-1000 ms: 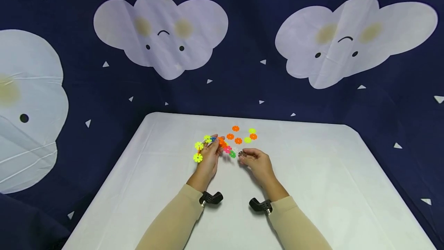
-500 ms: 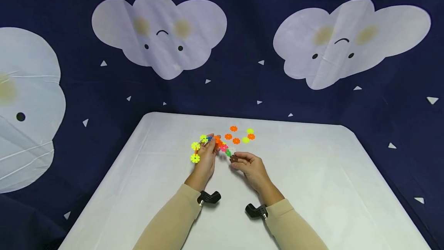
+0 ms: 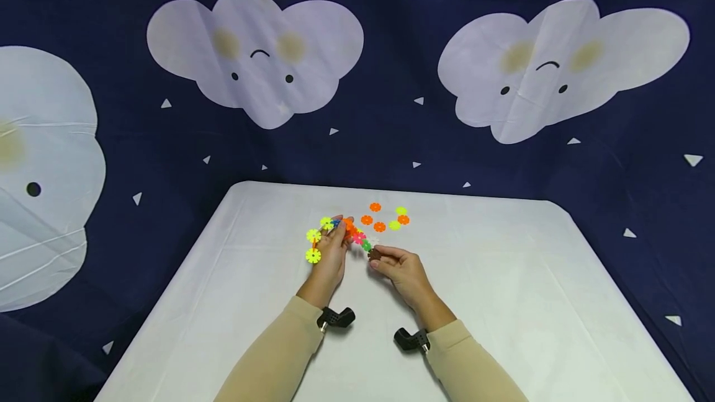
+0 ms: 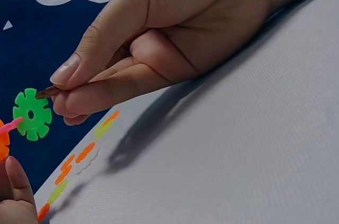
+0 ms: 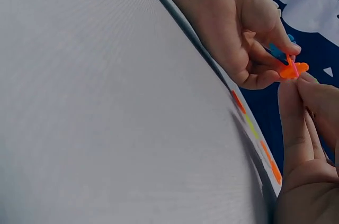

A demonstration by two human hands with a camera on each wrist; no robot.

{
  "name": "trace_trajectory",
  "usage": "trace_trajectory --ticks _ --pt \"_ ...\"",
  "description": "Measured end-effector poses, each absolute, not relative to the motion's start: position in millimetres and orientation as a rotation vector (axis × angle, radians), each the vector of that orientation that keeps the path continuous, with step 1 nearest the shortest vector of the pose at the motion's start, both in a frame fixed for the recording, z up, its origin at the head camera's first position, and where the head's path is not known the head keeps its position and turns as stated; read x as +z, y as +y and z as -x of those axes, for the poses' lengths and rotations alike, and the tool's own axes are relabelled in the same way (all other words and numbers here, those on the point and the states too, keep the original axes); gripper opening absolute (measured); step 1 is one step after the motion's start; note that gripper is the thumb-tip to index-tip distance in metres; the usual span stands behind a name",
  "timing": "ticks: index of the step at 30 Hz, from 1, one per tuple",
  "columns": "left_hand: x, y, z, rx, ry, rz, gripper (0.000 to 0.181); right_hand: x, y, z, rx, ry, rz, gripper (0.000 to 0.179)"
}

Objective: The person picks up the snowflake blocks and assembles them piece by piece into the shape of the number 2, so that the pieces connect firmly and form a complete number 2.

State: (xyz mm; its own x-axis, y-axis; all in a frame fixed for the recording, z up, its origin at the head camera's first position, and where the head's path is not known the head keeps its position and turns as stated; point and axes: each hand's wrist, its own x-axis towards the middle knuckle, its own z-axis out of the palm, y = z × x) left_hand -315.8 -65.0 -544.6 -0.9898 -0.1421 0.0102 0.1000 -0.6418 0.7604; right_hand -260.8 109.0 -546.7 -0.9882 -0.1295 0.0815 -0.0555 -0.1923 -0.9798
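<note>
In the head view my left hand (image 3: 331, 259) grips a curved chain of notched plastic flower discs by its orange discs (image 3: 349, 227). Yellow discs (image 3: 313, 255) hang at the chain's left end; a pink disc (image 3: 359, 238) and a green disc (image 3: 365, 245) form its right end. Between thumb and fingers my right hand (image 3: 408, 273) pinches a brown disc (image 3: 374, 255). The left wrist view shows that brown disc (image 4: 46, 92) edge-on, touching the green disc (image 4: 32, 114) at its rim; whether their slots interlock is hard to tell.
Behind the hands several loose orange discs (image 3: 380, 227) and yellow discs (image 3: 395, 225) lie on the white table (image 3: 503, 278). A pale disc (image 4: 87, 161) lies among them. A dark blue cloth with clouds (image 3: 391, 160) hangs beyond the table's far edge.
My right hand has moved left and slightly toward me, bringing the brown disc from apart to against the green disc. The left hand keeps its grip on the chain.
</note>
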Motion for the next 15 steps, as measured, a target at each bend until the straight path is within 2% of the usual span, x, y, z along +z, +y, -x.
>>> trace_trajectory --ticks 6,15 --pt "-543.9 -64.8 315.6 -2.729 -1.258 -0.064 0.036 -548.4 110.7 261.5 -2.352 1.975 0.253 0.042" --pt "-544.4 -64.8 315.5 -2.730 -1.254 -0.048 0.032 -547.2 111.3 261.0 -2.369 1.941 0.274 0.043"
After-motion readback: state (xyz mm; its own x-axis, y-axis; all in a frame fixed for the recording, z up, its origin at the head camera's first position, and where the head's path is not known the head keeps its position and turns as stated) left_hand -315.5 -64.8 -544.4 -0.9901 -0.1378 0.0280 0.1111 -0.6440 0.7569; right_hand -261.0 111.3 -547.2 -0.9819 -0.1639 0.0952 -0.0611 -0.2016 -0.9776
